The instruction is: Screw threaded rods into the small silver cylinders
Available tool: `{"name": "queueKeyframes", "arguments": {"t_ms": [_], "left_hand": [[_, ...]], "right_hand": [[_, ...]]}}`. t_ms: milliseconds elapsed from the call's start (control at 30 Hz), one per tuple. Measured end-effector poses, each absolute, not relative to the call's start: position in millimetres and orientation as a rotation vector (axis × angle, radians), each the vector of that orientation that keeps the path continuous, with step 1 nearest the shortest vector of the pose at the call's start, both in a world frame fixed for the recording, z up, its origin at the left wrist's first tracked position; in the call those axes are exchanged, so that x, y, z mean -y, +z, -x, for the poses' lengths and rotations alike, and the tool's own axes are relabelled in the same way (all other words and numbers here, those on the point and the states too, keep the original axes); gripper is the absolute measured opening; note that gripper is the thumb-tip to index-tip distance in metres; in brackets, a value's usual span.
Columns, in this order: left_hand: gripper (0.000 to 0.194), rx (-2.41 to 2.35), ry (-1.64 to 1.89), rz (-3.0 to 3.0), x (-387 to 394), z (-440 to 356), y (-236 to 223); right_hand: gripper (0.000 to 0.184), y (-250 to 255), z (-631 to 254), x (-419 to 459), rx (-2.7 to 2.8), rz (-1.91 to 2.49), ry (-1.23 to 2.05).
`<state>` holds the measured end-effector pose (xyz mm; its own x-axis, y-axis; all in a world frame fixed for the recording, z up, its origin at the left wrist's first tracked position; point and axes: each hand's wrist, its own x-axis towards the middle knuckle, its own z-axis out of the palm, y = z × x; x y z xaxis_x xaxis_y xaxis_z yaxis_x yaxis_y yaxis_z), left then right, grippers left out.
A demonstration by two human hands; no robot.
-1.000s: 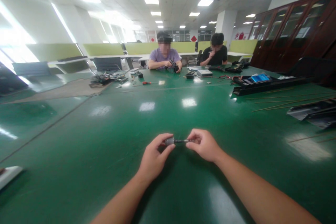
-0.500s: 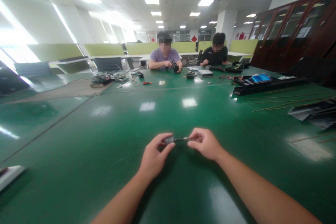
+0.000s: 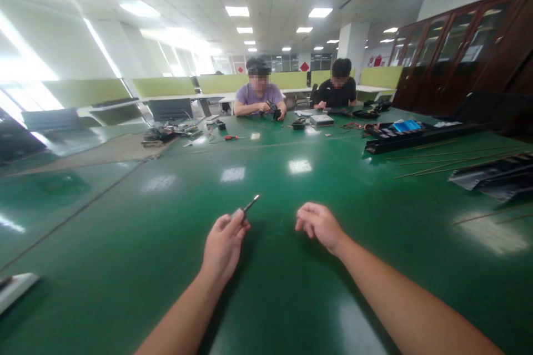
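Closed fingers of my left hand grip a small grey cylindrical piece with a thin dark rod and a bright tip. The rod points up and away to the right. Most of the grey body is hidden by my thumb and fingers. My right hand is apart from it, to the right, with its fingers curled together. Whatever those fingers hold, if anything, is hidden. Both hands are over the green table.
Two people sit across the table, one handling a black device. A red screwdriver and electronic parts lie at the far side. Black metal channels and thin rods lie at right. A white-edged object is at left.
My hands have come apart. My left hand has moved left and turned the rod from level to slanting upward. My right hand has let go of the rod's end, and its fingers have curled.
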<state>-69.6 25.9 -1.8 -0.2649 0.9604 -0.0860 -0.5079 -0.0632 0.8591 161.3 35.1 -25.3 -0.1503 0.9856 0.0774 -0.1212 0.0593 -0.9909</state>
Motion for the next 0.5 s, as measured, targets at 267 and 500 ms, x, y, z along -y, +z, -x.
{"name": "queueKeyframes", "arguments": {"t_ms": [267, 500], "left_hand": [[0.015, -0.912, 1.545, -0.544, -13.0, 70.7, 11.4], [0.017, -1.061, 1.679, -0.564, -1.0, 108.8, 35.6]], "right_hand": [[0.020, -22.8, -160.7, -36.3, 1.264, 0.989, 1.331], [0.019, -17.8, -160.9, -33.2, 1.282, 0.975, 1.317]]}}
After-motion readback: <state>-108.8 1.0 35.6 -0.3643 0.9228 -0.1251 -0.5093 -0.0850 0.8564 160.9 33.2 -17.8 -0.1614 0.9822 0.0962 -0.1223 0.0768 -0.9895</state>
